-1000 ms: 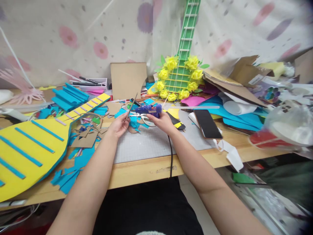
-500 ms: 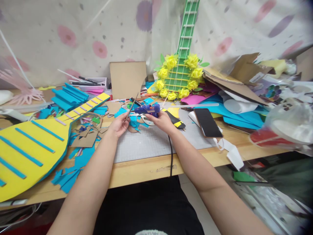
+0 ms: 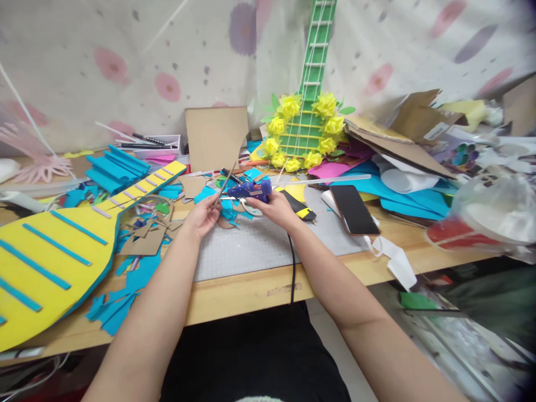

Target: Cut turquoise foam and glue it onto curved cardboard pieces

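Note:
My left hand pinches a thin brown strip, perhaps cardboard, which slants up and to the right. In my right hand is a blue hot glue gun, its nozzle pointing left toward the strip. A long clear glue stick extends to the right behind the gun, though I cannot tell whether it is in it. The black cord hangs over the table's front edge. Under both hands lies a grey cutting mat.
A yellow paper guitar covers the left side, beside blue scraps. At the back leans a green guitar with yellow flowers. Right of the mat are a phone, a bagged red tub and stacked cardboard.
The view has shifted slightly. My hands keep nearly the same pose, with the glue gun and strip still held close together.

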The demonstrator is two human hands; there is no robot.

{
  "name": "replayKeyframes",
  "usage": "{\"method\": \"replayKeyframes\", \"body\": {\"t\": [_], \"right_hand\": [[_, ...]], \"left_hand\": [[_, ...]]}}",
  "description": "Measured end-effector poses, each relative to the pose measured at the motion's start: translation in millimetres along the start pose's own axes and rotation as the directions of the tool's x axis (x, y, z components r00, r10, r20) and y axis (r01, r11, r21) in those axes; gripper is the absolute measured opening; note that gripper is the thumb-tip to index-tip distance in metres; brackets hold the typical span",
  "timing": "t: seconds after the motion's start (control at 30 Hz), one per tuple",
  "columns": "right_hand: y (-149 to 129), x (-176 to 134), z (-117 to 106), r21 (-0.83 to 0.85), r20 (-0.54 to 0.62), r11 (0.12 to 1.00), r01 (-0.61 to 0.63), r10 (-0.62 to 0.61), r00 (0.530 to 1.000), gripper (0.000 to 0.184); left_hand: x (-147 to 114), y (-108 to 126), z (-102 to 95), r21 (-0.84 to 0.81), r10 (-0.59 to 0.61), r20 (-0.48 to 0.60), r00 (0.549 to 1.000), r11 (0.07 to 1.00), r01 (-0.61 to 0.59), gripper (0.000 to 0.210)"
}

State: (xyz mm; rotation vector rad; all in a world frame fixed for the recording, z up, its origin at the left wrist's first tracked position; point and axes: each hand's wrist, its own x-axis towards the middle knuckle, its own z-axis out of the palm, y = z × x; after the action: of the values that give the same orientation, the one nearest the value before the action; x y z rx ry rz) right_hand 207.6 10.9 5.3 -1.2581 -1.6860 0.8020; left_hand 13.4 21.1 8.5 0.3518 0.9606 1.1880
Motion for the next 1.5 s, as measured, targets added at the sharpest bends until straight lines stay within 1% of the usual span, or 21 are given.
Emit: {"method": "replayKeyframes", "body": {"t": [0.2, 0.4, 0.53, 0.73, 0.9, 1.13, 1.27, 1.4, 1.5], "right_hand": [[1.9, 0.6, 0.5, -0.079, 0.004, 0.997, -0.01, 0.011, 1.0, 0.043], [1.7, 0.3, -0.1, -0.053, 0.006, 0.999, 0.005, -0.005, 1.0, 0.04], [-0.2, 0.1, -1.4, -0.075, 0.013, 0.997, 0.013, -0.012, 1.0, 0.041], [-1.5, -0.2, -1.7, -0.11, -0.008, 0.994, 0.017, -0.018, 1.0, 0.043], [-2.1, -0.7, -0.4, -0.111, -0.014, 0.993, 0.045, -0.047, 0.999, 0.043], [-3.2, -0.4, -0.4, -0.149, -0.028, 0.989, 0.023, -0.027, 0.999, 0.043], [-3.4, 0.2, -0.3, -0.143, -0.034, 0.989, 0.036, -0.041, 0.999, 0.041], [-4.1, -0.1, -1.1, -0.148, -0.037, 0.988, 0.047, -0.053, 0.998, 0.042], [-4.5, -0.5, -2.8, -0.168, -0.043, 0.985, 0.044, -0.052, 0.998, 0.042]], "left_hand": [[2.1, -0.3, -1.5, 0.001, 0.004, 0.002, 1.0, 1.0, -0.004, 0.019], [1.0, -0.2, -0.8, 0.03, -0.002, 0.005, 1.0, 1.0, 0.001, 0.02], [2.1, -0.2, -1.7, 0.031, 0.0, 0.006, 1.0, 1.0, 0.0, 0.02], [4.5, -1.0, -3.5, 0.017, 0.003, 0.004, 1.0, 1.0, -0.003, 0.013], [3.0, -1.0, -2.1, 0.003, 0.022, -0.006, 1.0, 1.0, -0.021, 0.015], [4.0, -1.0, -2.9, 0.003, 0.009, -0.01, 1.0, 1.0, -0.009, 0.017], [5.3, -1.3, -4.4, 0.004, 0.017, -0.01, 1.0, 1.0, -0.017, 0.016], [6.4, -2.1, -5.6, 0.028, 0.027, 0.026, 0.999, 0.999, -0.028, 0.016], [6.8, -2.5, -5.7, 0.028, 0.039, 0.011, 0.999, 0.999, -0.039, 0.013]]}}
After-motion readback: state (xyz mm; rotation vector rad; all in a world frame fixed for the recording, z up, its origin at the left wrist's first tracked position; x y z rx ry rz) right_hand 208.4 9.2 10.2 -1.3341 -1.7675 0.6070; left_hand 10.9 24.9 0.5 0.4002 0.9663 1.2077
